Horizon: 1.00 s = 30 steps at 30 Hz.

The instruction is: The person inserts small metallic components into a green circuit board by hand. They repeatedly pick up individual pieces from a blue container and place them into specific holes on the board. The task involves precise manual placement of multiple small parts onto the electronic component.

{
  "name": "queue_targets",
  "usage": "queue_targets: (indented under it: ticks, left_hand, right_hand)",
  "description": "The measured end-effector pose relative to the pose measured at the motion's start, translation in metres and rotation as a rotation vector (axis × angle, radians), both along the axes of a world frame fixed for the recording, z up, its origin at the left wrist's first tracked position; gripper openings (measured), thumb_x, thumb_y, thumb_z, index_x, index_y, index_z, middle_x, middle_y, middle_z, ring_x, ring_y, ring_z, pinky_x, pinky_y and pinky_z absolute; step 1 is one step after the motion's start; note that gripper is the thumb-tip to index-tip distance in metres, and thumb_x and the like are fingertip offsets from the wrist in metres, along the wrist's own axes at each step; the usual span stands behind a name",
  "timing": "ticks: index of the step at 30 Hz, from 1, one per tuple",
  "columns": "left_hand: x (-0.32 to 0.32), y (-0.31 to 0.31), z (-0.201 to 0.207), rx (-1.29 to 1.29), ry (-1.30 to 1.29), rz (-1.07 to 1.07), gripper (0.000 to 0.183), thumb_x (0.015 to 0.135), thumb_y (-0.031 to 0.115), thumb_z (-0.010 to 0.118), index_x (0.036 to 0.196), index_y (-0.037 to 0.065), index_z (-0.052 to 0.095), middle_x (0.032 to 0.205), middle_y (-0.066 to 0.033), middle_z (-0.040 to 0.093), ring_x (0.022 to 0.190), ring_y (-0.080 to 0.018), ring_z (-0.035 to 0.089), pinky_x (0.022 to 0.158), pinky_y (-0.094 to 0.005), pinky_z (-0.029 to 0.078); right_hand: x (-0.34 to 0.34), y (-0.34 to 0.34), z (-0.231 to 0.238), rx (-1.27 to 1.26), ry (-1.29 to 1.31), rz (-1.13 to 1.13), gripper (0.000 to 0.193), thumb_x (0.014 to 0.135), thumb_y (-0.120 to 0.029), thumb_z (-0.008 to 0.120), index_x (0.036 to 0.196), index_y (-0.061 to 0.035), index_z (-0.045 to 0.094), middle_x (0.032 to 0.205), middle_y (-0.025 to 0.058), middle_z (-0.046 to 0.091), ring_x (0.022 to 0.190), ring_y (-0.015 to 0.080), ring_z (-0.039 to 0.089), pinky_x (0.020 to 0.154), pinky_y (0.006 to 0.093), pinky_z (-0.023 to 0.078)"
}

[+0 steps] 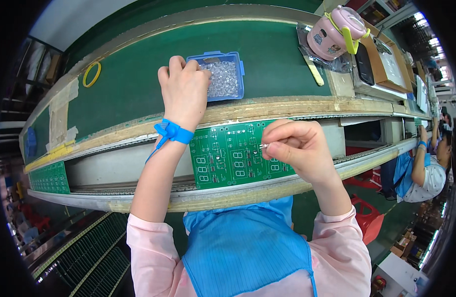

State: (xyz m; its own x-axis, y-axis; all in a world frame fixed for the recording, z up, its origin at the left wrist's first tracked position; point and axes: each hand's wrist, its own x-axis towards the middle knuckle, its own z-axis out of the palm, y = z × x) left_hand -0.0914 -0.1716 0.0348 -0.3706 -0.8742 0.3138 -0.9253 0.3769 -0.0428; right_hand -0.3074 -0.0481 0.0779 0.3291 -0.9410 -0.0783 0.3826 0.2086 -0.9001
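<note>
My left hand (pixel 184 86), a blue band around its wrist, reaches over the left side of a blue plastic box (pixel 241 81). Its fingers are curled and closed, with the tips dipping among many small clear parts (pixel 223 79), so whatever they grip is hidden. My right hand (pixel 299 148) pinches a tiny electronic component (pixel 263 146) with shiny metal between thumb and forefinger. That component is held just above a green circuit board (pixel 223 174), which bears white digit outlines and a few mounted parts. The board lies in the rails of the line, partly covered by my right hand.
Another green board (pixel 49 178) sits at the left end of the rails. On the green bench are a yellow ring (pixel 92 74), a pale stick (pixel 314 72) and a pink flask (pixel 336 34). Cardboard boxes (pixel 386 62) stand at right; another person (pixel 426 173) works beyond.
</note>
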Motion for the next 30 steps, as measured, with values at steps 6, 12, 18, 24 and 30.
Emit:
queue_targets:
  ticks: [6,12,18,24,30]
  left_hand:
    - [0.003,0.004,-0.009,-0.108,0.142,-0.056,0.011,0.080,0.021,0.076,0.089,0.017,0.079,0.093,0.0017,0.068,0.110,-0.0244,0.054,0.093,-0.0450,0.039]
    - [0.010,0.001,-0.008,-0.164,0.396,-0.184,0.011,0.077,0.013,0.078,0.087,0.009,0.077,0.086,-0.0037,0.070,0.098,-0.0261,0.059,0.086,-0.0420,0.046]
    - [0.012,0.024,0.010,-0.086,0.602,-0.327,0.013,0.078,0.002,0.076,0.090,0.001,0.073,0.084,-0.0100,0.070,0.083,-0.0276,0.062,0.073,-0.0381,0.051]
    - [0.020,0.062,0.009,0.051,0.768,-0.364,0.018,0.076,-0.001,0.075,0.095,0.000,0.072,0.083,-0.0113,0.069,0.083,-0.0288,0.062,0.073,-0.0395,0.052]
    - [0.030,0.086,0.003,0.210,0.836,-0.325,0.016,0.078,-0.001,0.074,0.094,0.000,0.072,0.089,-0.0114,0.071,0.085,-0.0285,0.063,0.074,-0.0386,0.052]
  right_hand:
    - [0.003,0.007,0.008,-0.069,0.053,0.004,0.016,0.090,0.007,0.067,0.106,0.0050,0.071,0.109,0.0123,0.067,0.093,0.0141,0.067,0.079,0.0256,0.057]
    - [0.003,-0.004,-0.012,-0.611,0.895,-0.062,0.014,0.081,0.002,0.074,0.094,-0.0035,0.074,0.101,0.0079,0.065,0.099,0.0244,0.060,0.086,0.0358,0.050]
    - [0.008,-0.008,-0.051,-0.724,1.148,-0.091,0.014,0.073,0.000,0.077,0.085,-0.0052,0.074,0.112,0.0081,0.059,0.116,0.0341,0.048,0.098,0.0435,0.042]
    - [0.013,-0.006,-0.059,-0.766,1.245,-0.101,0.015,0.072,-0.002,0.078,0.086,-0.0072,0.075,0.115,0.0064,0.059,0.119,0.0364,0.046,0.099,0.0461,0.041]
    - [0.018,-0.004,-0.068,-0.759,1.292,-0.109,0.016,0.071,-0.003,0.078,0.086,-0.0095,0.076,0.115,0.0043,0.060,0.121,0.0365,0.045,0.100,0.0480,0.040]
